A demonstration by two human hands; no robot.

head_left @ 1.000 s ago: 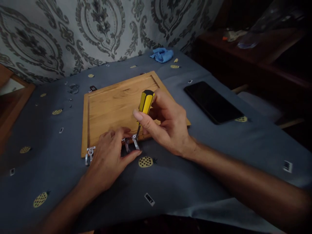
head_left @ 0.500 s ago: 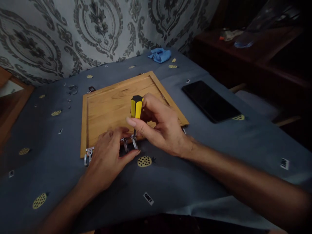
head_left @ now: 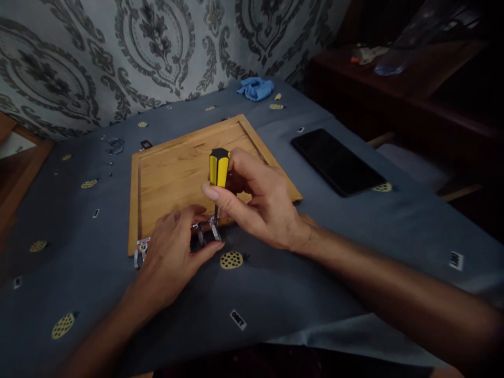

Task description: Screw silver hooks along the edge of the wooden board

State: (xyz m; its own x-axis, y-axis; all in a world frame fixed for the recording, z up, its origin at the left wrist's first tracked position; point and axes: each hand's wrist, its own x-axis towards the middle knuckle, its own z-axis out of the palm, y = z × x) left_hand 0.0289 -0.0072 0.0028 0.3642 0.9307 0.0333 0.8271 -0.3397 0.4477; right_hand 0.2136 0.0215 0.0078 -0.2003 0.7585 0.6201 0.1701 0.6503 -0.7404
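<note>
A wooden board (head_left: 177,168) lies flat on the blue patterned cloth. My right hand (head_left: 260,202) is wrapped round a yellow and black screwdriver (head_left: 218,169), held nearly upright with its tip down on a metal hook (head_left: 214,230) at the board's near edge. My left hand (head_left: 171,257) pinches that hook from the left, thumb below and fingers above. A second metal hook (head_left: 139,249) sits at the board's near left corner, just left of my left hand.
A black phone (head_left: 338,163) lies right of the board. A crumpled blue cloth (head_left: 255,88) sits at the far edge by the patterned wall. Small metal parts (head_left: 115,145) lie beyond the board's far left corner. Dark wooden furniture (head_left: 394,89) stands at right.
The screwdriver has tilted from leaning right to nearly upright, and my right hand shifted slightly left. My left hand has stayed on the hook.
</note>
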